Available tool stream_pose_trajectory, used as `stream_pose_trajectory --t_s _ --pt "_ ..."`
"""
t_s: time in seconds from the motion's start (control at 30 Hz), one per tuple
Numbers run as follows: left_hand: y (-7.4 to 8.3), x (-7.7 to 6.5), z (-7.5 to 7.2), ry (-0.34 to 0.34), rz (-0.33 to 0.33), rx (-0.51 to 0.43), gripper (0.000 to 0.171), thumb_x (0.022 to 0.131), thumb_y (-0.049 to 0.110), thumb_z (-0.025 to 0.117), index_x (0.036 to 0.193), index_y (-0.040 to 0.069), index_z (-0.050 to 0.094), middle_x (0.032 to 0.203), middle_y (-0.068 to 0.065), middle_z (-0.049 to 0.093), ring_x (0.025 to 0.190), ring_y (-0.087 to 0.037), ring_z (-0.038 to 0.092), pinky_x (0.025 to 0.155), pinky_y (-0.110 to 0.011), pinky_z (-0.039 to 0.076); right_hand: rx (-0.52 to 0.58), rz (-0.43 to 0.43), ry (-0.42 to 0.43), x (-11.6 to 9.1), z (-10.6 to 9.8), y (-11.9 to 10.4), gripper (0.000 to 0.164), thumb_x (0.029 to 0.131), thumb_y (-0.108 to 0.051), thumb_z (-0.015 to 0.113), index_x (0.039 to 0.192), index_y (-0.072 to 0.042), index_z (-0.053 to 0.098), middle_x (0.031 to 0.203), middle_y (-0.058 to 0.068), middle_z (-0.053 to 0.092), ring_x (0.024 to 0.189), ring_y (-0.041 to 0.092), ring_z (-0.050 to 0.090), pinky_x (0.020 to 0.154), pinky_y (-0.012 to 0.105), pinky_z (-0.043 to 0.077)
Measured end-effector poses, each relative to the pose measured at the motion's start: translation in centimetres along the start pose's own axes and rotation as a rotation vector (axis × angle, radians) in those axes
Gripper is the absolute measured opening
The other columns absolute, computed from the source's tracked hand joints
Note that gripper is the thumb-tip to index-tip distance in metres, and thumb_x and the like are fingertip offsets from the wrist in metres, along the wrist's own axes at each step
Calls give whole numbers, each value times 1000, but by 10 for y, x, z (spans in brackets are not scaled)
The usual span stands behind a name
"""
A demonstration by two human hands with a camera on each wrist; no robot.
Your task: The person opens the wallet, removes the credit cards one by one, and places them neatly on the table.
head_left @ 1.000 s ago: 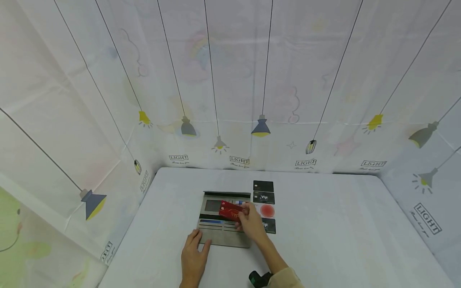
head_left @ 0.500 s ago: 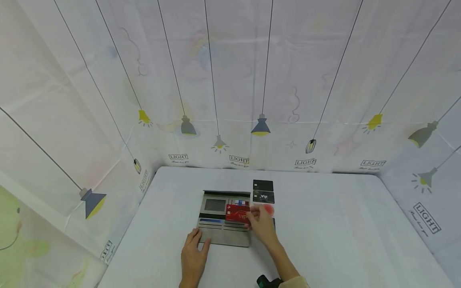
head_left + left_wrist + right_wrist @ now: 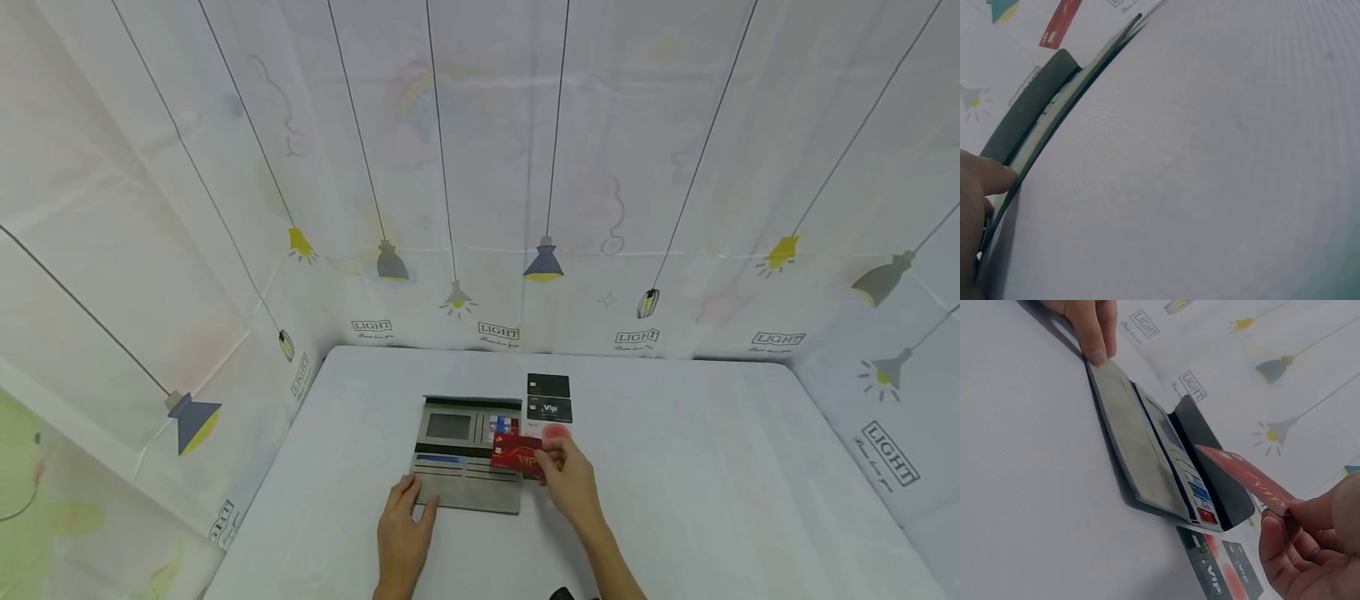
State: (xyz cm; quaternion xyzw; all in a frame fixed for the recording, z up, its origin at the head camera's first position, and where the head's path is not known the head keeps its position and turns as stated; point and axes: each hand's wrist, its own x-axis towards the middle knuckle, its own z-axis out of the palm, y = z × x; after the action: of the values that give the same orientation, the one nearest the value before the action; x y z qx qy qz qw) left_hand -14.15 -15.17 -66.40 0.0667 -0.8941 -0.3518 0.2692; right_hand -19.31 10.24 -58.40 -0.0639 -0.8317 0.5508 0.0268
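A grey wallet (image 3: 480,497) lies unfolded on the white table. My left hand (image 3: 403,529) rests at its near left corner, thumb on the near edge and fingers along the left side, pressing on it. Between thumb and fingers, my right hand (image 3: 573,485) pinches a red VIP card (image 3: 516,452) by its right end. In the head view the card overlaps the wallet's right edge; the right wrist view shows it held up beside the wallet's dark flap (image 3: 1210,450). Several cards (image 3: 1197,490) show in the wallet's slots, and a blue one sits in a lower left slot.
Right of the wallet, loose cards lie in a column: a black card (image 3: 548,385), a black VIP card (image 3: 549,410) and a white card with a red circle (image 3: 557,431). A further black VIP card (image 3: 1210,575) shows in the right wrist view. Printed curtains surround the table.
My right hand has carried the red card rightward, from over the wallet's middle to its right edge, and the card has levelled out. My left hand and the wallet stay put.
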Motion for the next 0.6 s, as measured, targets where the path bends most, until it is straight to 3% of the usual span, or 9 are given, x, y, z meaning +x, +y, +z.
stream_pose_trajectory --t_s 0.33,0.6 --pt "0 0 -1 21 13 3 40 80 13 84 113 -5 72 122 -14 70 121 -34 65 101 -48 54 -35 66 3 -9 -21 14 25 98 -14 64 116 2 60 101 17 71 69 13 64 59 22 58" --pt "4 0 -1 -1 -11 5 39 81 11 83 115 -6 71 124 -15 69 123 -36 63 102 -48 54 -54 114 16 -18 -33 33 24 97 -11 63 115 6 61 94 17 72 65 12 64 55 22 57"
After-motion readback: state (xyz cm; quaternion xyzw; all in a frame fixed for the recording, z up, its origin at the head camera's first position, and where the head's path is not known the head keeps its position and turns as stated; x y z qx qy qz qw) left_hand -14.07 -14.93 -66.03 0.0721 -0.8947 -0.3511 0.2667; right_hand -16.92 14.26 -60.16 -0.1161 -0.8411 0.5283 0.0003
